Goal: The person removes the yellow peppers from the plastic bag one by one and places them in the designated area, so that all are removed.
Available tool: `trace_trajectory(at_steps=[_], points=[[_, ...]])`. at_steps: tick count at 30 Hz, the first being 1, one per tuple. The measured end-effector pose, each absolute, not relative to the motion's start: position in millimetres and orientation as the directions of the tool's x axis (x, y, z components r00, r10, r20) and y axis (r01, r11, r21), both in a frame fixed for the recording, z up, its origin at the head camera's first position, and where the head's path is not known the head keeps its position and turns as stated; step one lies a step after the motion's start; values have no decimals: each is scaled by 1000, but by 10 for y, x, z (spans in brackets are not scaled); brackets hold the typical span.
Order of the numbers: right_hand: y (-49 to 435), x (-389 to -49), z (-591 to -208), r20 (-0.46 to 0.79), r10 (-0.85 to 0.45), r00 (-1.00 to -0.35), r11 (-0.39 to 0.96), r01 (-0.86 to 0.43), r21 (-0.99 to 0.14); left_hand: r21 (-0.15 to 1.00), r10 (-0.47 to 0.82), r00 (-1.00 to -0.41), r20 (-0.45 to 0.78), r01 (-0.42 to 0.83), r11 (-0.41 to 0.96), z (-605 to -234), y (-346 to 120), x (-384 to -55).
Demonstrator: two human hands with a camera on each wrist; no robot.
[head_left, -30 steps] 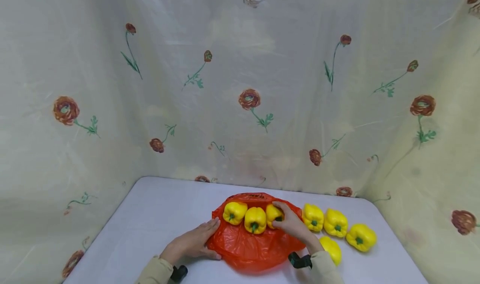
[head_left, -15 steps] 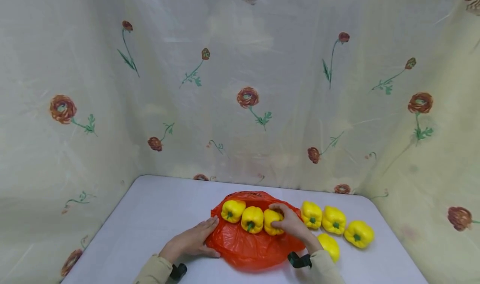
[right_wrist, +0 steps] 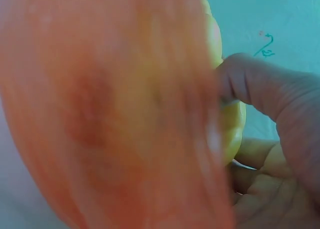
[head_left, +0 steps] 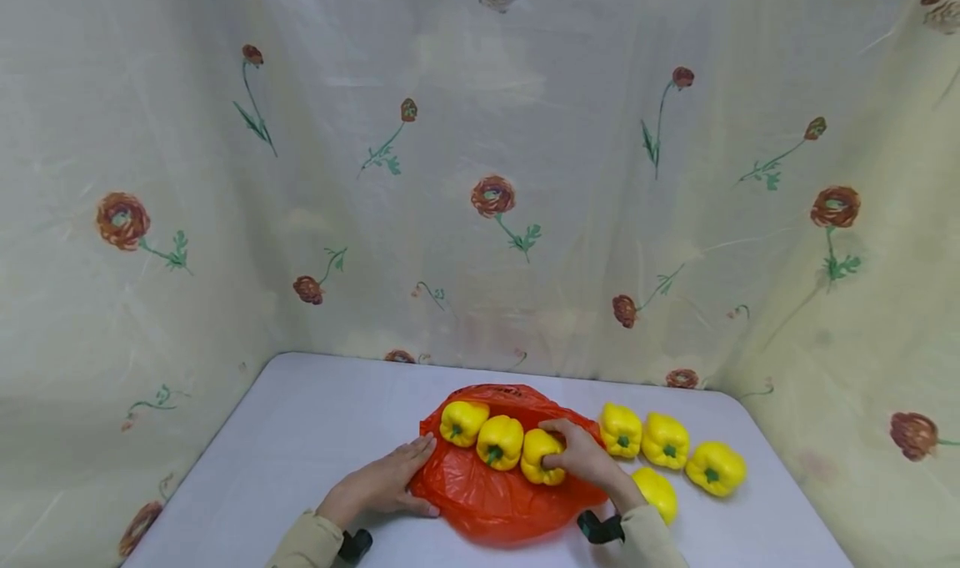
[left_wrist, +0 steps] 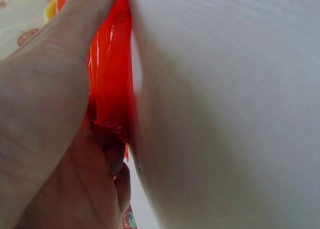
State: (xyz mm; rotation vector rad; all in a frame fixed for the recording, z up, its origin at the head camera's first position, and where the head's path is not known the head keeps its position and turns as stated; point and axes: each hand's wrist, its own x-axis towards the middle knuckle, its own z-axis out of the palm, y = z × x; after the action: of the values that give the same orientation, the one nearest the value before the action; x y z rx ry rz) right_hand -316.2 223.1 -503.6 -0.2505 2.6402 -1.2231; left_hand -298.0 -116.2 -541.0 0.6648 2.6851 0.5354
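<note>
A red plastic bag (head_left: 480, 501) lies on the white table, its mouth toward my side. Three yellow bell peppers show on it: a left one (head_left: 463, 424), a middle one (head_left: 499, 443) and a right one (head_left: 542, 457). My right hand (head_left: 588, 459) grips the right pepper with thumb and fingers. Blurred red film in the right wrist view covers much of that pepper (right_wrist: 234, 131). Along the bag's left edge rests my left hand (head_left: 382, 485), fingers extended and thumb spread. In the left wrist view the bag (left_wrist: 112, 69) lies against its thumb and fingers.
To the right of the bag sit several more yellow bell peppers, including one at the far right (head_left: 716, 469) and one beside my right forearm (head_left: 656, 495). A flowered curtain (head_left: 450, 134) surrounds the back and sides of the white table (head_left: 315, 409).
My right hand has drawn the right pepper toward me, so it sits lower and nearer the bag's front. My left hand stays at the bag's left edge.
</note>
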Motion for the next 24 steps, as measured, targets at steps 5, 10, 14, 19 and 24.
trace_trajectory(at_steps=[5, 10, 14, 19, 24], points=[[2224, -3145, -5076, -156, -240, -958, 636, -34, -771, 427, 496, -839, -222, 373, 823, -5413, -1154, -2984], [2237, -3134, -5090, -168, -250, -954, 630, -29, -776, 423, 489, -843, -225, 368, 828, -5427, -1152, -2984], [2240, -3127, -5082, -182, -257, -949, 637, -25, -770, 417, 486, -845, -224, 367, 831, -5430, -1159, -2991], [2218, -3121, -5123, -201, -237, -951, 644, 1, -765, 434, 489, -843, -223, 363, 825, -5417, -1157, -2992], [2206, -3124, -5162, -184, -197, -963, 652, 11, -758, 459, 498, -838, -224, 360, 812, -5387, -1150, -2988]])
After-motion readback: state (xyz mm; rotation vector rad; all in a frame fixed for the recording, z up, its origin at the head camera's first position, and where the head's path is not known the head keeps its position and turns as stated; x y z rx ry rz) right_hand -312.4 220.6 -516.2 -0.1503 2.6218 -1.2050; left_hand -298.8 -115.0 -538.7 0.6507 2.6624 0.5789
